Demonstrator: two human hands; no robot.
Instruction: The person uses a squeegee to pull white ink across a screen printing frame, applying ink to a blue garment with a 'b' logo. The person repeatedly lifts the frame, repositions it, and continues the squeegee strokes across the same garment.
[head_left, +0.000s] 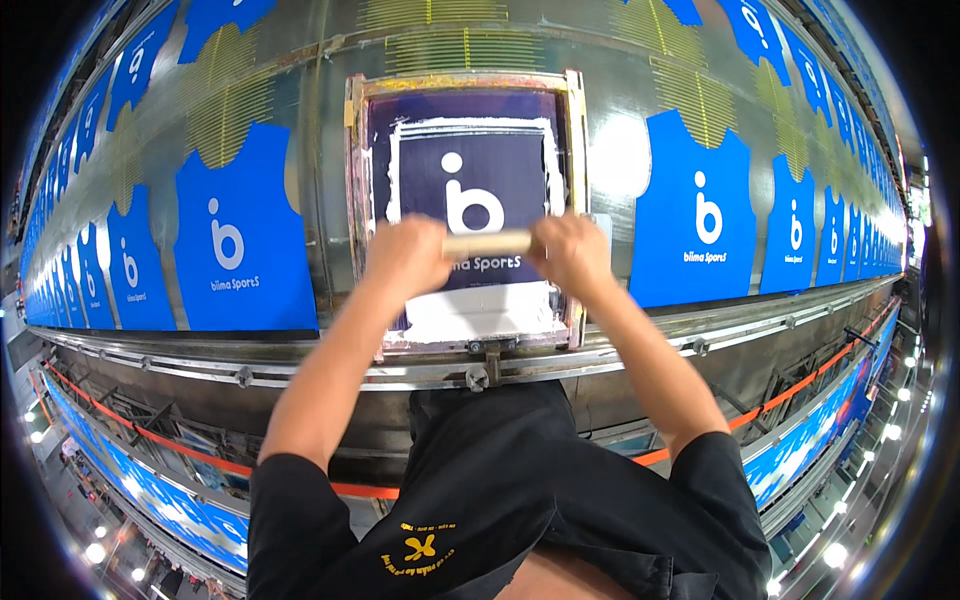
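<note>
Squeegee handle (490, 243), pale and bar-shaped, lies crosswise over the framed screen (577, 140), just below the white symbol (474, 206) — how are the hands on it?

Both are closed round it, one at each end: left hand (408, 257) and right hand (573, 255), fingers curled, with a stretch of bare bar between them. The fingertips are hard to make out, so I can't tell how tightly they grip

And the blade underneath?

I can't make it out. White ink (460, 315) is pooled on the near side of the handle, and more of it borders the dark mesh

Any writing?

One line of white lettering runs under the symbol on the screen, its left part covered by the left hand and the bar. The same symbol and a similar line are on the blue fabric panel (235, 235) to the left and the blue fabric panel (700, 250) to the right, both on the metal table (325, 150). Yellow print on the person's black top (500, 470) appears upside down

What else is cut off?

Panels along the far edge are cropped at the top, and those in the side rows shrink until their lettering is too small to read. The left forearm crosses the frame's near left side, and the lit area low at both sides is bent and indistinct
</note>
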